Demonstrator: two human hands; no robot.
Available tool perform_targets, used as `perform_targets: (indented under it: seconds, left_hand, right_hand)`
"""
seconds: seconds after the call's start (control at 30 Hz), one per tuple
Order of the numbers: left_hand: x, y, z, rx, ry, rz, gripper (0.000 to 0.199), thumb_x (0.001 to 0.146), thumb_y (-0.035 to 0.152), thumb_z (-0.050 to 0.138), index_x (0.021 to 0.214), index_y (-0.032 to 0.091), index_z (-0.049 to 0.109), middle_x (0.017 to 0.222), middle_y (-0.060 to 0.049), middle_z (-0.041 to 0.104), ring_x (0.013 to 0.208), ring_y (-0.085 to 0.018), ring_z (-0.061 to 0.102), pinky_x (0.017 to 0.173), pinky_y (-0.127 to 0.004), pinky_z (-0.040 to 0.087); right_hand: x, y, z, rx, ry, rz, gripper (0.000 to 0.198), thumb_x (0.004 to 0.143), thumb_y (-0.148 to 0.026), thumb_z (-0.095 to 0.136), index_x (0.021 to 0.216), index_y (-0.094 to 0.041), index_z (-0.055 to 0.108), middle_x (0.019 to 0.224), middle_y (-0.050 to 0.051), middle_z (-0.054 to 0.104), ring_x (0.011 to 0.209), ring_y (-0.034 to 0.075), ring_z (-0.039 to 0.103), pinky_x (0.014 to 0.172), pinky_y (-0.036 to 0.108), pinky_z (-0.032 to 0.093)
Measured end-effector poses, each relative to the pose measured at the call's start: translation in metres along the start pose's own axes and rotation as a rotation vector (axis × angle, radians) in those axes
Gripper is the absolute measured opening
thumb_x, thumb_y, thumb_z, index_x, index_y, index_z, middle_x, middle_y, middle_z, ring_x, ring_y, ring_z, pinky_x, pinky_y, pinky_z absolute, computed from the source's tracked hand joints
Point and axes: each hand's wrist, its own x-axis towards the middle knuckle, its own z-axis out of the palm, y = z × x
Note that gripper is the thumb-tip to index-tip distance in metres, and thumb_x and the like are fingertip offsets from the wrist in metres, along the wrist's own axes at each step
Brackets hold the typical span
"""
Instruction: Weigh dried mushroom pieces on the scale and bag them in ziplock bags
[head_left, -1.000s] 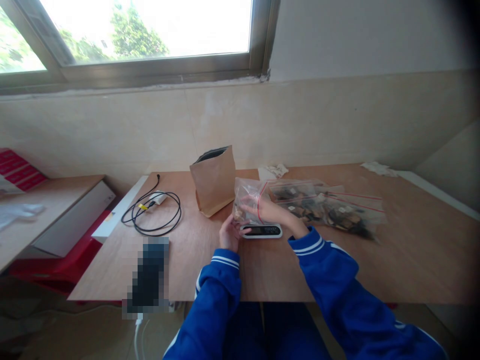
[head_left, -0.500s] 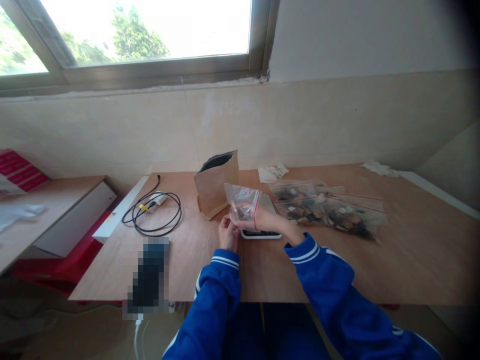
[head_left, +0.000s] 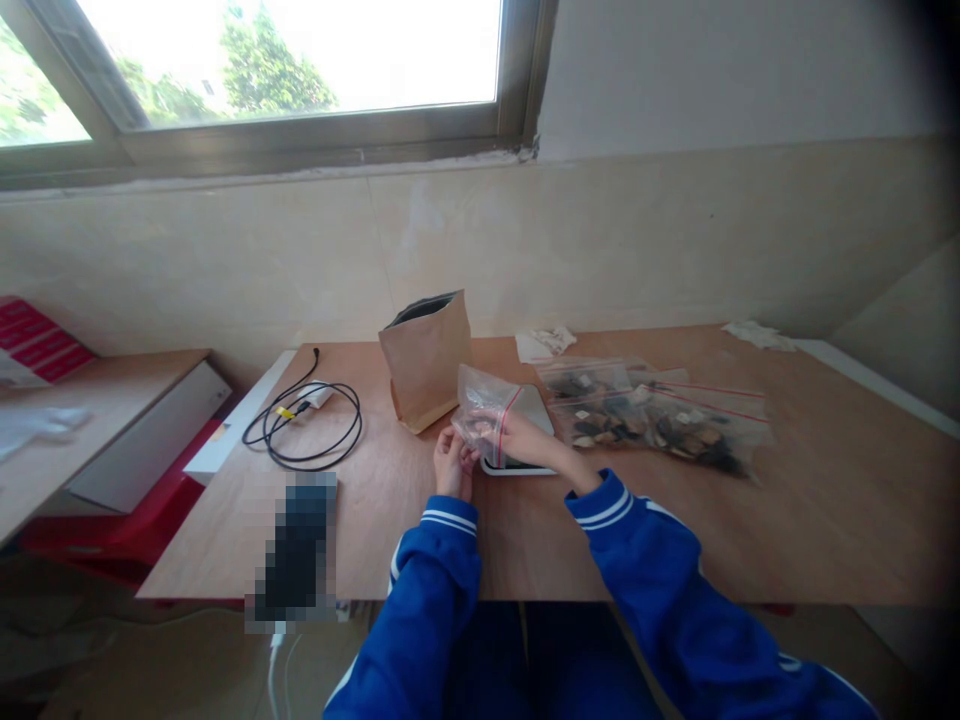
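Note:
A clear zip bag [head_left: 480, 395] with a red seal line is held up over the near left part of a flat white-rimmed device [head_left: 536, 405]. My right hand [head_left: 517, 437] reaches into the bag through its mouth, and its fingers show blurrily through the plastic, stretched toward the bottom. With bent fingers, my left hand [head_left: 454, 462] pinches the bag's lower left end from outside. Just behind stands a brown paper pouch [head_left: 429, 365], upright with its dark-lined top gaping. To the right lie several filled zip bags [head_left: 615, 420] with dark and tan pieces inside.
A coiled black cable [head_left: 358, 425] lies at the left with a white plug [head_left: 319, 397]. Nearer me is a blurred-out dark device [head_left: 296, 550] at the table's edge. Crumpled white tissue [head_left: 553, 341] rests by the wall. Another table [head_left: 150, 375] stands at far left.
The bag has tilted and shifted slightly in my hands, and my right hand has changed its angle inside it. The paper pouch stands slightly farther left and back.

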Motion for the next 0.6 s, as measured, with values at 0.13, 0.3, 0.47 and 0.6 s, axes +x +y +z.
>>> perform_targets:
  seconds: [0.13,0.3,0.47,0.6]
  left_hand:
    - [-0.0021,0.0012,0.0007,0.011,-0.022,0.027,0.044,0.057,0.033,0.086,0.080,0.017,0.052,0.068,0.004,0.064,0.052,-0.005,0.060,0.049,-0.012,0.045]
    - [-0.0052,0.0029,0.0025,0.038,-0.076,-0.014,0.039,0.063,0.034,0.082,0.081,0.018,0.052,0.070,0.004,0.065,0.053,-0.005,0.060,0.049,-0.013,0.046]
    - [-0.0050,0.0033,0.0038,0.044,-0.096,-0.039,0.040,0.062,0.035,0.082,0.081,0.019,0.051,0.076,0.002,0.067,0.056,-0.007,0.062,0.051,-0.015,0.047]
    - [-0.0039,0.0031,0.0030,0.037,-0.058,-0.034,0.036,0.065,0.034,0.080,0.083,0.019,0.052,0.074,0.002,0.066,0.059,-0.009,0.064,0.052,-0.015,0.047]
  right_hand:
    - [0.0001,-0.0014,0.0071,0.067,-0.015,0.004,0.033,0.090,-0.037,0.054,0.116,-0.019,0.064,0.109,0.008,0.070,0.096,0.023,0.065,0.093,0.039,0.049]
    - [-0.0007,0.0008,0.0074,0.120,-0.047,0.039,0.031,0.090,-0.041,0.054,0.112,-0.020,0.063,0.101,0.007,0.070,0.094,0.023,0.063,0.089,0.037,0.051]
    - [-0.0027,-0.0007,0.0066,0.144,0.036,0.058,0.030,0.090,-0.039,0.054,0.112,-0.019,0.059,0.106,0.008,0.067,0.101,0.023,0.062,0.094,0.039,0.048]
    - [-0.0030,-0.0009,0.0104,0.133,0.087,0.060,0.026,0.091,-0.031,0.047,0.112,-0.020,0.056,0.110,0.008,0.064,0.107,0.022,0.059,0.101,0.039,0.044]
